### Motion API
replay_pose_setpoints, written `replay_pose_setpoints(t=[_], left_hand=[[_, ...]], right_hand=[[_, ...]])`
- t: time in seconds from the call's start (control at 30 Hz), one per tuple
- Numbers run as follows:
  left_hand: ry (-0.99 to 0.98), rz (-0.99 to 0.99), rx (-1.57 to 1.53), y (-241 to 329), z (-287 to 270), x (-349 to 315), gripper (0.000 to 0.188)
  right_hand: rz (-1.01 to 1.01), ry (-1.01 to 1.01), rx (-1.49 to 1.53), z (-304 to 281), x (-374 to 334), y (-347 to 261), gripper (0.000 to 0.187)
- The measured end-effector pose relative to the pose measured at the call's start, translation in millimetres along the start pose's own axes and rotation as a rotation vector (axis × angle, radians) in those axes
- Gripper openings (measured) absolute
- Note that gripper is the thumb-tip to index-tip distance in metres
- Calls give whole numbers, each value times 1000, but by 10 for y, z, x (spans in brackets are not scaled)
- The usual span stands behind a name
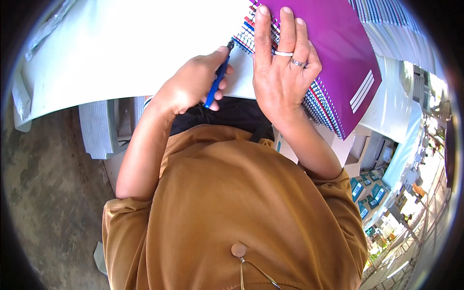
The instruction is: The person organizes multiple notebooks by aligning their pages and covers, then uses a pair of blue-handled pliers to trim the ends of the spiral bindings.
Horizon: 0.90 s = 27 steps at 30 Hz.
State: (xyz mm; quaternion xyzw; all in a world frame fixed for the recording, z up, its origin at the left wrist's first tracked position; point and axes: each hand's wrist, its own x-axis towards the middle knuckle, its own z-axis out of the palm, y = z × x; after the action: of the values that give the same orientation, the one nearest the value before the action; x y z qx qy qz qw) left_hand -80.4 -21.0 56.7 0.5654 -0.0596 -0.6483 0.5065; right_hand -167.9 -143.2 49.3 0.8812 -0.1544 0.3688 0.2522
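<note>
A stack of spiral-bound notebooks with a glossy purple cover [338, 53] lies at an angle on the white table [121, 48]. Coils of blue, red, white and dark wire [247, 35] stick out along its left edge. My right hand [285, 63] rests flat on that edge, fingers stretched out, with rings on two of them. In my left hand [198, 79] are blue-handled pliers [217, 84], my fingers closed round the handle. Their dark tip is right at the coil ends, left of my right fingers. How far the jaws are parted is too small to tell.
More coil-bound notebooks [386, 12] are stacked at the far right. A clear plastic strip [50, 26] lies at the table's left end. Below the table stand a pale grey plastic stool [96, 128] and, to the right, several teal-and-brown boxes [369, 193].
</note>
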Motion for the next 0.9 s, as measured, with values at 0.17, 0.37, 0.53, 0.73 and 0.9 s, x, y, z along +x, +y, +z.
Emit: replay_pose_setpoints(t=[0.17, 0.37, 0.53, 0.73, 0.9], left_hand=[[174, 34, 583, 162, 21, -56, 51], [-80, -77, -255, -3, -215, 26, 55], [-240, -144, -345, -40, -232, 35, 58], [-287, -124, -434, -70, -261, 94, 58], [-262, -122, -406, -3, -264, 54, 58]], right_hand=[[-58, -68, -16, 27, -165, 28, 57], [-108, -92, -90, 59, -201, 49, 59], [-85, -93, -72, 67, -215, 39, 56], [-77, -146, -101, 59, -233, 26, 64], [-81, -161, -102, 41, -236, 32, 66]])
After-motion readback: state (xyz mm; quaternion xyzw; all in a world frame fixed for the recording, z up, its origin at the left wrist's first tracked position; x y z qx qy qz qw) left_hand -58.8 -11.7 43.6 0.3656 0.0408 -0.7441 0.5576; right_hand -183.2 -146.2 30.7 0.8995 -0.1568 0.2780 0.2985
